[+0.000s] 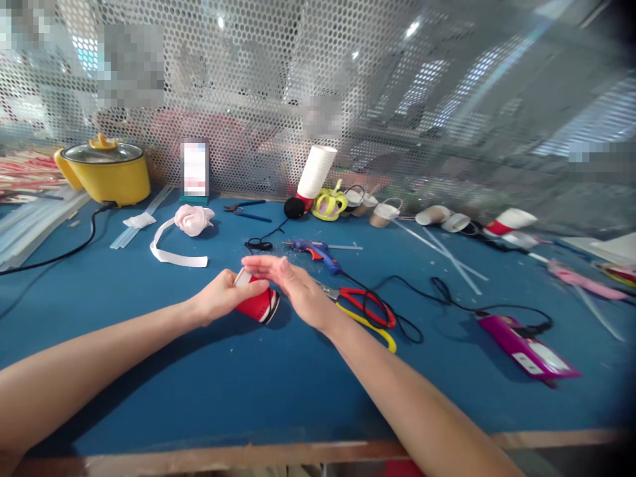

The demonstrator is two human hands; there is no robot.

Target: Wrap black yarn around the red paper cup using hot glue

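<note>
My left hand [222, 293] grips a red and white paper cup [257, 307] tilted on its side, the thumb lying along it. Black cord runs over the cup near its dark-edged end. My right hand [297, 286] is stretched out flat, fingers together, over the cup's upper side; whether the palm touches it I cannot tell. A loose loop of black cord [259, 244] lies just beyond the hands, leading to a black ball of yarn [294, 208]. Close by the right hand are scissors [365, 308] with red and yellow handles and a blue glue gun [318, 254].
A yellow electric pot [112, 173] stands at the back left, near a phone [194, 168]. White ribbon [179, 260], pliers [246, 212], a cup stack [318, 171] and a yellow crown-like piece [328, 203] lie behind. A purple power strip [529, 351] with a cable is at right.
</note>
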